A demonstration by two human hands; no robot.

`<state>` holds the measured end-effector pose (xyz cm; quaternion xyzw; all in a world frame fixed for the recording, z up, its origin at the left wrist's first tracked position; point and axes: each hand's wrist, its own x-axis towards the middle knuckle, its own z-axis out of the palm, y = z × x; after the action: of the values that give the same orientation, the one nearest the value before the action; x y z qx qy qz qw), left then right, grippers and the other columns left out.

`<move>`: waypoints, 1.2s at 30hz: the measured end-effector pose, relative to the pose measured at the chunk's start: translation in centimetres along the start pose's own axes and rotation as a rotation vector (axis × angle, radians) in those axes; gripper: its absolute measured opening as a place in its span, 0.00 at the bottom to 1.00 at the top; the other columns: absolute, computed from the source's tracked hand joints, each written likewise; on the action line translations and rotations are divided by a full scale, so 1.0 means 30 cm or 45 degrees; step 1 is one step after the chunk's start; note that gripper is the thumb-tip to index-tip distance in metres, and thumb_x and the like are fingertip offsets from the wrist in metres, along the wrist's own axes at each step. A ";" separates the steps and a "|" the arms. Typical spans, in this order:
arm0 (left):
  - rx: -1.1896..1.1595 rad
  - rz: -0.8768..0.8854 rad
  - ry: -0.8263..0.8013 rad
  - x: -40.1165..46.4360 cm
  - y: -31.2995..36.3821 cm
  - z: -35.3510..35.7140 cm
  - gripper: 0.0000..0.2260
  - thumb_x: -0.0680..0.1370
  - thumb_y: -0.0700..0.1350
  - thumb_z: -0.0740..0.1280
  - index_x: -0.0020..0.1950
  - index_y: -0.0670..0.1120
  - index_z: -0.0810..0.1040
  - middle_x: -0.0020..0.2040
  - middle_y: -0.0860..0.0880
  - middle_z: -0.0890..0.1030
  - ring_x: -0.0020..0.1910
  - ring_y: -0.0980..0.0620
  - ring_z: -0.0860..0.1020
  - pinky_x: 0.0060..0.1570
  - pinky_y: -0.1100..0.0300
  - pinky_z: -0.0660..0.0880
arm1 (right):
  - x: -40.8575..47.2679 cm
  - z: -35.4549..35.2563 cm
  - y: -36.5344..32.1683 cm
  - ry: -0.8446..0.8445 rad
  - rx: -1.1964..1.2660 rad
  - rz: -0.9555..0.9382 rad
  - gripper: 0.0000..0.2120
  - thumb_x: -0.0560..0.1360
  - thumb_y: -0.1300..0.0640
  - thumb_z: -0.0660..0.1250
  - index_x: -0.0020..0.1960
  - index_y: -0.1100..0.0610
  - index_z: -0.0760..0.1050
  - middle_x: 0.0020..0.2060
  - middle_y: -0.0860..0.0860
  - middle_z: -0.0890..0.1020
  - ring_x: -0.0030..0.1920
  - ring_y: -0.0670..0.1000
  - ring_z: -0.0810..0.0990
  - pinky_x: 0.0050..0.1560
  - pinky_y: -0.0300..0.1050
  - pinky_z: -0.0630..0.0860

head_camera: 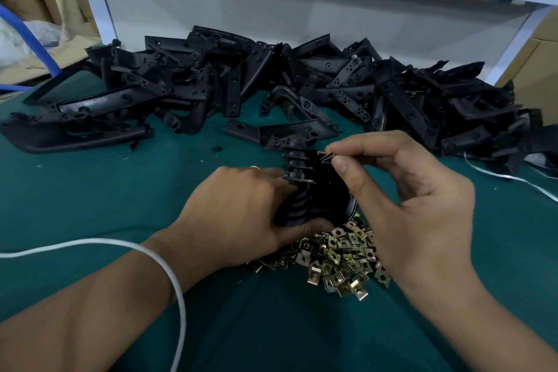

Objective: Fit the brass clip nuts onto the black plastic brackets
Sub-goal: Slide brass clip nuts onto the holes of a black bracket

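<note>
Left hand (241, 205) grips the stiff, light bracket (314, 187) upright over the nut pile (338, 254), right hand (401, 190) pinches a tiny springy nut (327, 157) at its top edge; likely slippery, hold by flat sides.

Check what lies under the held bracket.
Under the bracket, gripped by the left hand, a heap of brass nuts spreads on the green mat. The hands cover the heap's top.
</note>
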<state>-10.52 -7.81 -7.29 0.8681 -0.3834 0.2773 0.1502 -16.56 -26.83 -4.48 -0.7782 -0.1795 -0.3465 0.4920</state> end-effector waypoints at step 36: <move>0.152 0.035 -0.048 0.008 0.008 -0.017 0.25 0.77 0.74 0.57 0.35 0.55 0.64 0.30 0.58 0.61 0.24 0.52 0.63 0.24 0.65 0.53 | 0.000 0.000 0.021 -0.041 -0.213 -0.005 0.06 0.76 0.62 0.77 0.51 0.53 0.85 0.50 0.47 0.82 0.55 0.51 0.82 0.57 0.38 0.76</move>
<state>-10.74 -7.86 -6.72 0.8753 -0.3807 0.2853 0.0870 -16.18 -27.12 -4.88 -0.8217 -0.1593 -0.3488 0.4215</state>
